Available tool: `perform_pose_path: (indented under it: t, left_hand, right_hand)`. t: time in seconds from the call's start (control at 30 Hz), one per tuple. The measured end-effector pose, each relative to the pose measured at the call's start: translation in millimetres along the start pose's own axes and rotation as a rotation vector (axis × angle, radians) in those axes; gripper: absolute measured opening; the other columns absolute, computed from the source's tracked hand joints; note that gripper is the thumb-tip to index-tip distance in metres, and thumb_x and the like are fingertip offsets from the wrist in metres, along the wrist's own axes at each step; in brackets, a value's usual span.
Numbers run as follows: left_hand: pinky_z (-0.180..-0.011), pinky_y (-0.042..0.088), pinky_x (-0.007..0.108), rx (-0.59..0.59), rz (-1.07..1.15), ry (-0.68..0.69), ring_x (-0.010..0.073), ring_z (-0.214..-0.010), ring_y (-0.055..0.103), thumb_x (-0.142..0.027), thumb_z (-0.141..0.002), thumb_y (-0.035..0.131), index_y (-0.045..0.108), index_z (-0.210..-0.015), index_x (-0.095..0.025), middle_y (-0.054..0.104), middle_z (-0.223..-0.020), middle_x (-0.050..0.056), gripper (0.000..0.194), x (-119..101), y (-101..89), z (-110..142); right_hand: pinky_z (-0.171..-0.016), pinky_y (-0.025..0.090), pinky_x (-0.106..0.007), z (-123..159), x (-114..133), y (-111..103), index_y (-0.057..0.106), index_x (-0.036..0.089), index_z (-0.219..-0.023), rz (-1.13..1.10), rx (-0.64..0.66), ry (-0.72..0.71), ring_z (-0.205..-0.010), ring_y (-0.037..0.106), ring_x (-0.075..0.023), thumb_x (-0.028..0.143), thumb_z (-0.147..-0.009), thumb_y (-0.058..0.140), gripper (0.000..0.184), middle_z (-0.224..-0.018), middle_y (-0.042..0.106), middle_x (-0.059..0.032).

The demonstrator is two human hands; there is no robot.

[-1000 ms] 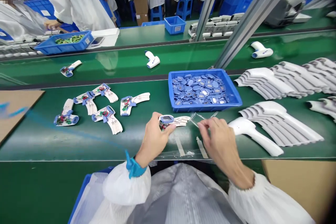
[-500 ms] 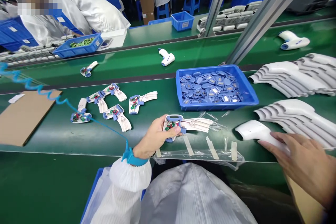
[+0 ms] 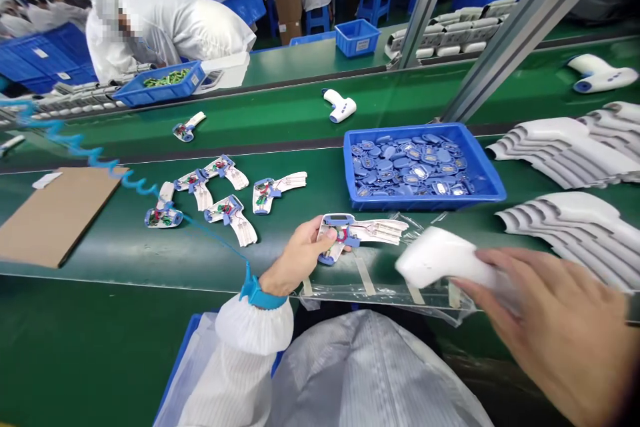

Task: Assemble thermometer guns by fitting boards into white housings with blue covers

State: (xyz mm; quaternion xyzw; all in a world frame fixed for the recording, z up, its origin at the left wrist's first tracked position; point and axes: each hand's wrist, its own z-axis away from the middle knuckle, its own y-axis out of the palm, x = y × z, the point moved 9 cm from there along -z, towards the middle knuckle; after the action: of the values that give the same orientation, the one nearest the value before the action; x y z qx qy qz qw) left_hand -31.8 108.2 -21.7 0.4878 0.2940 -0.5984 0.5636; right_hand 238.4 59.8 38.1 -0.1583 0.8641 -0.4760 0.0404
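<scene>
My left hand [image 3: 300, 253], with a blue wrist strap [image 3: 263, 295], grips an opened infrared thermometer half [image 3: 380, 231] showing wires and blue parts. Held by its handle in my right hand [image 3: 555, 307] is a white thermometer shell half [image 3: 440, 259], raised over the bench and apart from the wired half. On the left of the bench lie several more wired thermometer halves [image 3: 239, 230]. To the right are nested rows of white shell halves [image 3: 575, 213].
A blue bin [image 3: 425, 203] of small blue covers stands behind my hands. Taped clear plastic [image 3: 365, 273] covers the front edge. Cardboard [image 3: 60, 213] lies left. A metal post [image 3: 520, 27] rises at right. Thermometers lie on the green belt [image 3: 280, 113]; a bent-over co-worker [image 3: 175, 20] is beyond.
My right hand has lifted the white shell half off the bench beside the nested shells and carried it left, nearer the wired half. My left hand keeps its grip. The belt's thermometers have shifted right.
</scene>
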Motion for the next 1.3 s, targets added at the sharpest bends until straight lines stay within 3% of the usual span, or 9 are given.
perform_pose_path:
  t: [0.1,0.23,0.37,0.53,0.63,0.77,0.97,1.13,1.3]
  left_hand:
    - [-0.078,0.046,0.025,0.085,0.006,0.010,0.0174,-0.091,0.062,-0.058,-0.092,0.065,0.065,-0.125,-0.011,0.070,-0.107,0.013,0.057,-1,6.4,3]
    - [-0.088,0.047,0.028,0.140,-0.016,0.039,0.0219,-0.103,0.059,-0.060,-0.076,0.081,0.063,-0.125,-0.013,0.066,-0.114,0.011,0.071,1,10.1,5]
    - [-0.073,0.044,0.024,0.038,-0.126,0.026,0.0156,-0.086,0.056,-0.043,-0.080,0.082,0.066,-0.111,-0.011,0.065,-0.097,0.005,0.047,6,1.4,4]
    - [-0.077,0.045,0.025,0.027,-0.405,0.130,0.0158,-0.089,0.057,-0.042,-0.087,0.073,0.065,-0.117,-0.017,0.067,-0.103,0.003,0.040,-11,2.7,8]
    - [-0.071,0.044,0.023,-0.062,-0.518,0.180,0.0146,-0.083,0.058,-0.039,-0.079,0.080,0.066,-0.106,-0.017,0.068,-0.095,0.000,0.037,-21,1.5,9]
    - [-0.064,0.044,0.026,-0.076,-0.654,0.184,0.0177,-0.075,0.064,-0.029,-0.080,0.072,0.064,-0.103,-0.015,0.072,-0.091,0.004,0.027,-23,11.9,13]
    - [-0.067,0.045,0.034,-0.135,-0.980,0.213,0.0280,-0.078,0.069,-0.032,-0.084,0.062,0.061,-0.110,-0.014,0.074,-0.095,0.012,0.032,-29,9.9,23]
    - [-0.061,0.042,0.031,-0.139,-0.943,0.200,0.0257,-0.074,0.069,-0.045,-0.088,0.064,0.059,-0.095,-0.017,0.072,-0.086,0.009,0.029,-14,4.4,26]
    - [-0.060,0.037,0.031,-0.207,-1.010,0.221,0.0233,-0.066,0.066,-0.044,-0.090,0.061,0.057,-0.093,-0.017,0.070,-0.079,0.008,0.027,-10,-0.8,37]
  right_hand:
    - [-0.076,0.039,-0.047,-34,65,-3,0.062,0.018,-0.111,0.002,0.048,-0.188,-0.088,0.064,-0.0298,0.043,-0.104,0.046,0.031,-0.102,0.073,-0.0140]
    - [-0.083,0.038,-0.046,-55,112,13,0.062,0.016,-0.109,-0.061,0.092,-0.298,-0.090,0.064,-0.0266,0.035,-0.103,0.052,0.023,-0.105,0.073,-0.0105]
    - [-0.088,0.042,-0.047,-60,122,39,0.063,0.012,-0.117,-0.162,0.198,-0.289,-0.102,0.064,-0.0316,0.039,-0.095,0.067,0.035,-0.116,0.071,-0.0144]
    - [-0.070,0.050,-0.033,-65,105,76,0.063,0.024,-0.126,-0.738,0.595,0.036,-0.087,0.070,-0.0222,0.050,-0.096,0.061,0.039,-0.106,0.075,-0.0054]
    - [-0.071,0.048,-0.029,-86,110,75,0.069,0.023,-0.106,-0.924,0.456,0.183,-0.085,0.067,-0.0182,0.052,-0.096,0.057,0.033,-0.100,0.073,-0.0041]
    - [-0.057,0.030,-0.028,-105,136,66,0.050,0.020,-0.059,-0.656,0.148,0.182,-0.056,0.044,-0.0111,0.048,-0.099,0.053,0.049,-0.061,0.054,0.0009]
    - [-0.053,0.022,-0.029,-108,148,51,0.036,0.019,-0.053,-0.566,-0.063,0.100,-0.050,0.033,-0.0084,0.035,-0.100,0.051,0.052,-0.052,0.041,0.0034]
    - [-0.055,0.023,-0.028,-101,136,59,0.039,0.020,-0.057,-0.586,0.038,0.281,-0.051,0.035,-0.0092,0.042,-0.101,0.048,0.049,-0.054,0.044,0.0035]
    - [-0.055,0.024,-0.029,-108,151,71,0.043,0.020,-0.056,-0.597,0.230,0.162,-0.051,0.038,-0.0105,0.044,-0.102,0.045,0.051,-0.055,0.052,0.0017]
